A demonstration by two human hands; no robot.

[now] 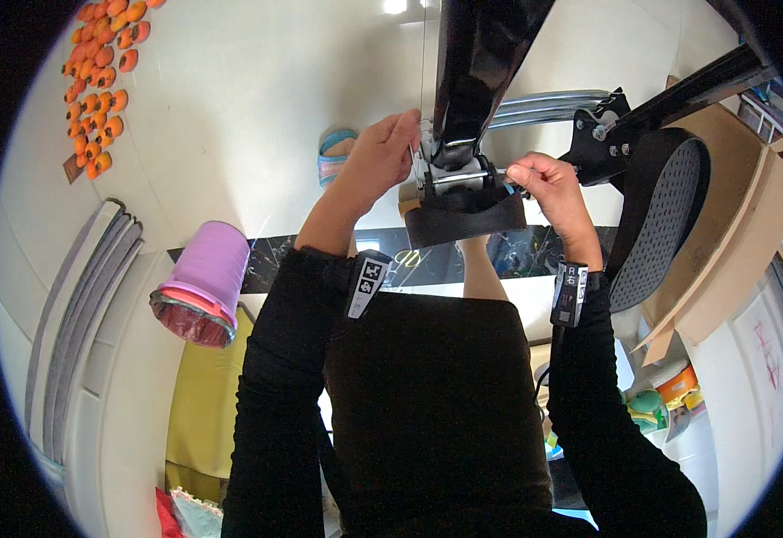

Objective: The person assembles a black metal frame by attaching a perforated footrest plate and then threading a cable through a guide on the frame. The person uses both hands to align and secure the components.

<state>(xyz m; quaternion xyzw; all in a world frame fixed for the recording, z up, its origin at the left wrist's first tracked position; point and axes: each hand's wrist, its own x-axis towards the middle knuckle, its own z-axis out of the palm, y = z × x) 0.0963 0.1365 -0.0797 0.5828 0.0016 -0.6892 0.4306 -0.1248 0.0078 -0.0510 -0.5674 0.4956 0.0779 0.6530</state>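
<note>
A glossy black metal post (pixel 481 72) of what looks like an exercise machine comes down in front of me. At its foot is a joint with a silver rod (pixel 463 177), with a curved black cover (pixel 466 222) just below. My left hand (pixel 380 160) is closed against the metal bracket (pixel 420 166) on the joint's left side; its fingertips are partly hidden. On the other side, my right hand (pixel 545 186) pinches the rod's right end between thumb and forefinger. A black perforated foot pedal (pixel 665 215) stands to the right of that hand.
A black beam (pixel 696 85) slants across the upper right, beside an open cardboard box (pixel 732 215). Silver tubes (pixel 553 108) lie behind the joint. At left are a purple bin (pixel 207 269), grey-edged folded panels (pixel 82 332) and several persimmons (pixel 100 90). A blue slipper (pixel 336 157) shows near my left hand.
</note>
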